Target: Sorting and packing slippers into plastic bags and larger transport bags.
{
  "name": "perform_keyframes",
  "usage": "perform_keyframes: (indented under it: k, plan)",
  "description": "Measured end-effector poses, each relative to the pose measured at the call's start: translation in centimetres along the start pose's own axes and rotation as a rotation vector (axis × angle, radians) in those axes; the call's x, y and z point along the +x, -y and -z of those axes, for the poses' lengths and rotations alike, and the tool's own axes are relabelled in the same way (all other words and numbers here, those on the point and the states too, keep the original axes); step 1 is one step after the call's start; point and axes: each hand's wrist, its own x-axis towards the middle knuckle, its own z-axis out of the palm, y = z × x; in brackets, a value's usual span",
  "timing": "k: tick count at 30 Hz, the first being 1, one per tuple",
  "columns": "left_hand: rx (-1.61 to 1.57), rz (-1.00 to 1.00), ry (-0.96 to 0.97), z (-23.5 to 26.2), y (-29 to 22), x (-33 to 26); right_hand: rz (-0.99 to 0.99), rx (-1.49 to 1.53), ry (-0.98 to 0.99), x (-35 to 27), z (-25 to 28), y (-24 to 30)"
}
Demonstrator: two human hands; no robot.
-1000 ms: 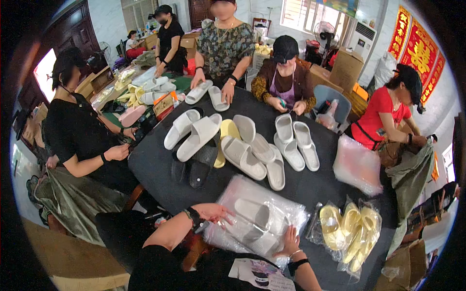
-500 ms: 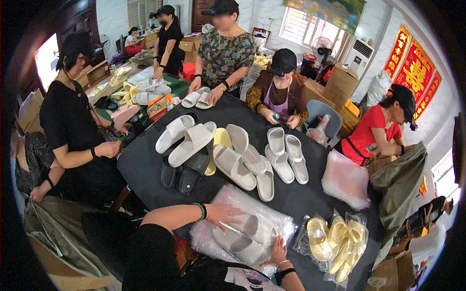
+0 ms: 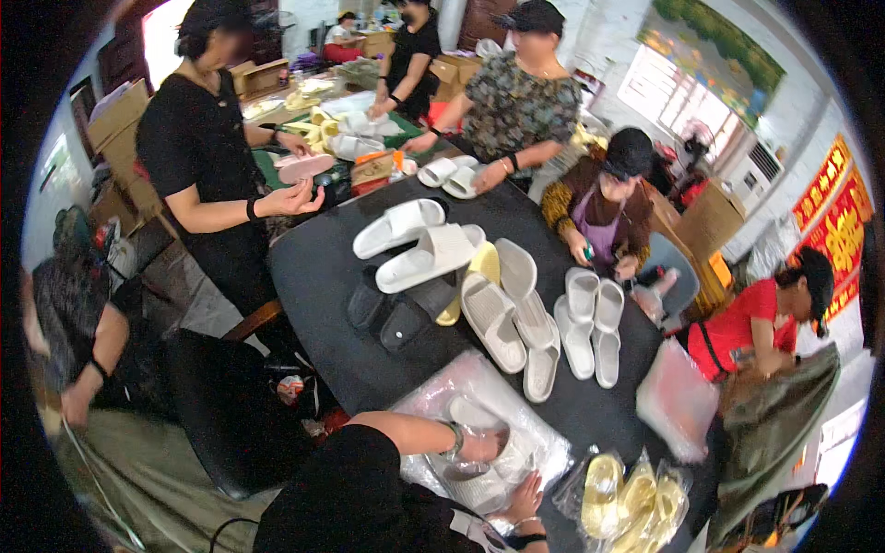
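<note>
A clear plastic bag (image 3: 489,392) holding white slippers (image 3: 479,479) lies at the near edge of the black table (image 3: 313,276). My left hand (image 3: 484,449), with a bracelet on its wrist, reaches into the bag's near end and closes on a white slipper. My right hand (image 3: 524,496) rests with spread fingers flat on the bag's near right corner, holding nothing.
Several white slippers (image 3: 516,318), a black pair (image 3: 387,313) and a yellow one (image 3: 479,267) lie mid-table. A bag of yellow slippers (image 3: 627,493) and another clear bag (image 3: 678,401) sit to the right. Several people stand or sit around the table; a black chair (image 3: 230,415) is on my left.
My view has swung left and closer. My left hand has gone from lying on top of the bag to reaching into its near end; my right hand stays at the corner.
</note>
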Motion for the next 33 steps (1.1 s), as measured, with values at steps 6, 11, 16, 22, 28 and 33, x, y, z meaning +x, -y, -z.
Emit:
perform_keyframes:
  k: [6, 11, 16, 22, 28, 33]
  plan:
    - [-0.327, 0.319, -0.058, -4.8, 7.1, -5.2, 0.003, -0.105, -0.038, 1.8, -1.7, -0.7]
    - [-0.061, 0.413, -0.418, -2.3, 11.1, -16.5, -0.022, -0.062, 0.007, 0.2, 2.2, 1.8]
    - [0.348, 0.869, -0.426, 5.8, 8.4, -23.1, 0.012, -0.025, -0.064, -0.6, 2.6, 1.6]
    - [0.221, 0.761, -0.537, 12.9, 2.0, -16.5, -0.037, -0.108, -0.019, -3.7, 7.3, 6.5]
    - [-0.229, 0.432, -0.582, -1.5, 0.4, -6.2, -0.01, -0.116, 0.105, -4.2, 4.3, 8.4]
    - [-0.144, 0.444, -0.313, -5.5, 2.6, -6.9, -0.034, -0.134, 0.034, -4.0, 0.7, 8.2]
